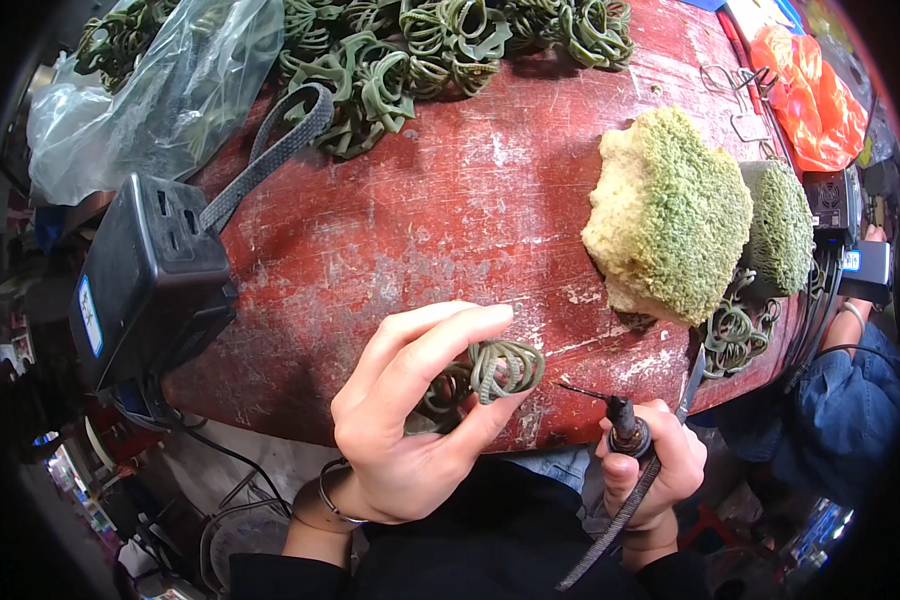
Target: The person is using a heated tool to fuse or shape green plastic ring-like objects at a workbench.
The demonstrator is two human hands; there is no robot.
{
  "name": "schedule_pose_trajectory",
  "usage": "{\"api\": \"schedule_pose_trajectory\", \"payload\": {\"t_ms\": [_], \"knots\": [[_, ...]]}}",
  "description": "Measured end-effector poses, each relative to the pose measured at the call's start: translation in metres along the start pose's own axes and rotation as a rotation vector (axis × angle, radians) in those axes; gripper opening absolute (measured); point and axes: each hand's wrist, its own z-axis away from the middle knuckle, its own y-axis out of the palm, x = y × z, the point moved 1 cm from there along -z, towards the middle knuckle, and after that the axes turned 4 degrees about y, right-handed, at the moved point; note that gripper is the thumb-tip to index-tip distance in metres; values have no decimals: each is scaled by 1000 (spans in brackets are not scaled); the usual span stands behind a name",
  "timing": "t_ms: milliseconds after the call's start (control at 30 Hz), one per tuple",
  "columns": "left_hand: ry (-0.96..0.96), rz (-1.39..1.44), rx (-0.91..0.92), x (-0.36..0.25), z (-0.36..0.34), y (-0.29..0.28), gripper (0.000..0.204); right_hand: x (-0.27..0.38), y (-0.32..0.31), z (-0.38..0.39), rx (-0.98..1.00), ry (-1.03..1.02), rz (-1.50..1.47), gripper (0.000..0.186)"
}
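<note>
My left hand (410, 410) is curled around a small bundle of grey-green ring-shaped loops (505, 371), pinched between thumb and fingers near the table's front edge. To its right, my right hand (660, 460) grips a black-handled tool like a soldering iron (625, 425). Its thin dark tip points left toward the loops, with a small gap between. A long narrow tool with a patterned grey shaft (610, 535) and a flat blade-like upper end also passes through my right hand. How those fingers hold it is partly hidden.
The worn red table (420, 220) bears a green-topped foam-like block (685, 215) and a darker block (778, 225). Loose green loops (735, 335) lie beside them; more loop clusters (450, 40) line the back. A black strapped box (155, 270) stands left. Another person's sleeve (850, 400) shows right.
</note>
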Motion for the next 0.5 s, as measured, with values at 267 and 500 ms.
{"api": "schedule_pose_trajectory", "payload": {"t_ms": [267,500], "knots": [[-8,4,-15,-1,-1,2,41,5,-1,1,11,0,182,34],[-39,-13,-48,-2,-1,2,41,6,-1,-1,24,-35,198,36]]}}
